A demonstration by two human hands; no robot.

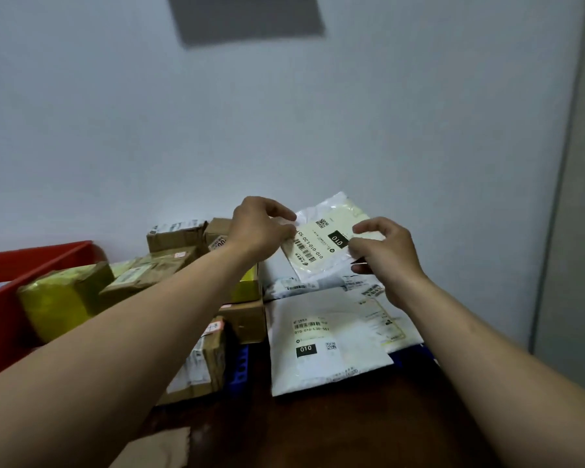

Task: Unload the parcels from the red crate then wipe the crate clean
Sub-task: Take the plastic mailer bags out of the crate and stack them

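A white mailer parcel (321,244) with a cream label marked 010 lies tilted on top of a stack of white mailers against the wall. My left hand (260,231) pinches its left edge. My right hand (382,255) pinches its right lower edge with curled fingers. The red crate (0,298) is at the far left, partly cut off by the frame edge. A yellow-taped parcel (54,302) sits against its side; whether inside or beside it is unclear.
Several brown cardboard boxes (176,233) are piled between the crate and the mailers. Another white mailer (321,349) lies nearer me on a blue tray (238,369). A dark brown tabletop (352,427) fills the foreground. A pale wall stands behind everything.
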